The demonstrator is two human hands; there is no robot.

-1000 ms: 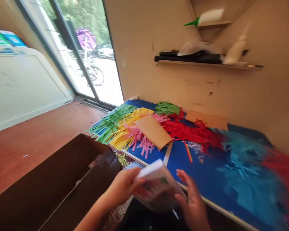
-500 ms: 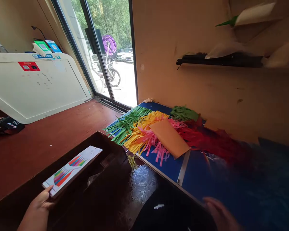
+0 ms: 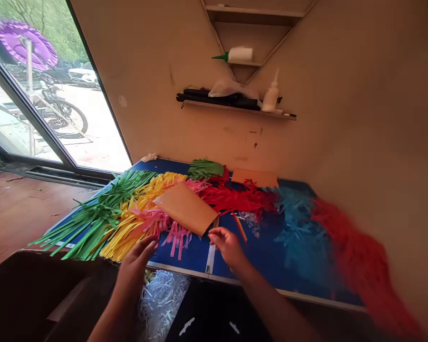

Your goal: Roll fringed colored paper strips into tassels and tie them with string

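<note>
At the bottom of the frame, left of centre, the left hand (image 3: pixel 133 266) is loosely open and empty, its fingers over the near ends of the pink paper strips (image 3: pixel 179 237). The right hand (image 3: pixel 230 248), at lower centre, also looks empty, with fingers softly curled and thumb slightly apart from the forefinger. The orange paper piece (image 3: pixel 185 209) lies in the middle of the frame, beyond and between the hands; its lower right corner is just beside the right fingertips, and whether they touch is hard to tell. It is flat, four-sided and smooth, with a faint sheen, and rests slantwise on the strips. Pink strips lie between it and the left hand.

Nearest the camera are dark clothing (image 3: pixel 214 308) at bottom centre, white shredded paper (image 3: pixel 164 297) beside it and a cardboard box (image 3: pixel 24 280) at lower left. On the blue table (image 3: pixel 257 270), yellow strips (image 3: pixel 117 240) and green strips (image 3: pixel 96 223) spread to the left; a striped strip (image 3: pixel 241 228), red fringe (image 3: pixel 242 197) and blue fringe (image 3: pixel 301 228) lie to the right. A blurred red bundle (image 3: pixel 364 256) fills the lower right. Farther back are a green fringed piece (image 3: pixel 205 168) and another orange sheet (image 3: pixel 255 177). Above, a wall shelf (image 3: pixel 228 108) bears a white bottle (image 3: pixel 270 97). At upper left, through a glass door, stands a bicycle (image 3: pixel 69 116).
</note>
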